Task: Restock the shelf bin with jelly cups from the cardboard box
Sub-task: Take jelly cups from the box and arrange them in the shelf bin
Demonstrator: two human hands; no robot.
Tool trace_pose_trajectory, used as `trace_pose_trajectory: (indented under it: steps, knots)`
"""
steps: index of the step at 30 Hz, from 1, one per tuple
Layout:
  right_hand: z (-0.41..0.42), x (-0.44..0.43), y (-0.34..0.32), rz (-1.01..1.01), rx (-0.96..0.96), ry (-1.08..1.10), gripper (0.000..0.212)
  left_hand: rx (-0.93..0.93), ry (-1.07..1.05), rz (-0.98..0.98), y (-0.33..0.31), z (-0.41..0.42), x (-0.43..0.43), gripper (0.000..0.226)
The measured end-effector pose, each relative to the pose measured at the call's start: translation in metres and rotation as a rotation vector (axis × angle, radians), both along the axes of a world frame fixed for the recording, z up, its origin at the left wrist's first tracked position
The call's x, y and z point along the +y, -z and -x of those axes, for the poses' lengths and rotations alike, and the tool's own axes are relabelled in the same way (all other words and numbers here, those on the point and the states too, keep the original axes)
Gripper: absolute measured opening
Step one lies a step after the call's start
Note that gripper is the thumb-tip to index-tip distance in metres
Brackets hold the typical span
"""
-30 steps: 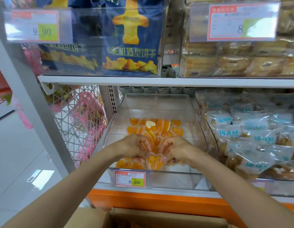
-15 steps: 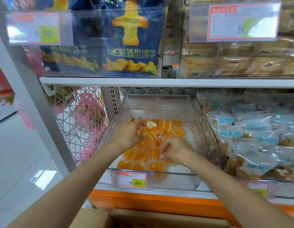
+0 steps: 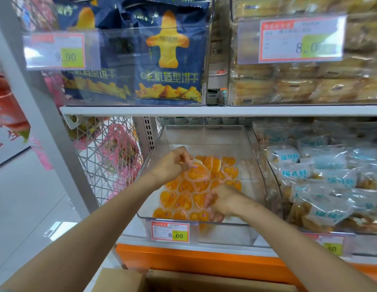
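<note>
We are inspecting a clear plastic shelf bin (image 3: 215,140) on the lower shelf. It is holding the orange heart-shaped plastic jelly cups (image 3: 184,200) in a loose layer across its floor, above a red-framed price tag (image 3: 171,231). The brown cardboard box (image 3: 124,279) is sitting open below the shelf, at the bottom edge of the view.

The left hand (image 3: 173,165) is reaching in from the left, and its fingers (image 3: 184,159) are pinching the rim of a tilted cup (image 3: 197,173) near the middle of the bin. The right hand (image 3: 223,201) is working at the front right with its fingers (image 3: 210,202) curled onto the cups. We cannot tell whether they are gripping one or only nudging.

We are judging the cups to be light, with thin walls that give under pressure, slick sides and a peelable film lid. That lid is the weak point. The flared rim is offering the safest hold, taken from opposite sides.

Most cups are lying lid up, facing the camera. A few at the rear are standing on edge. Each is about as broad as it is long, so no long axis is governing placement. The heart tips are pointing in mixed directions.
</note>
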State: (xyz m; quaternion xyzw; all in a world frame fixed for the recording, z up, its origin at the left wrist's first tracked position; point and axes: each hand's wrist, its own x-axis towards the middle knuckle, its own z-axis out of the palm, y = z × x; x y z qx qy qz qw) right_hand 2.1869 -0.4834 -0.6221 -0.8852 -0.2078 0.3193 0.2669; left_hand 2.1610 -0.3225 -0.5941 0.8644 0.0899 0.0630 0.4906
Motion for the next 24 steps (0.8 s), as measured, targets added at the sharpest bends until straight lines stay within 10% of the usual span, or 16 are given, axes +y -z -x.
trace_pose_trajectory:
  steps: [13,24]
  knots:
    - [-0.014,-0.019,-0.034,-0.691,-0.134,0.309,0.02,0.199,0.066,0.364,-0.02,-0.001,-0.016,0.004]
    - [-0.012,-0.024,-0.05,-0.755,-0.038,0.344,0.015,0.178,0.128,0.641,-0.02,0.017,-0.023,0.015]
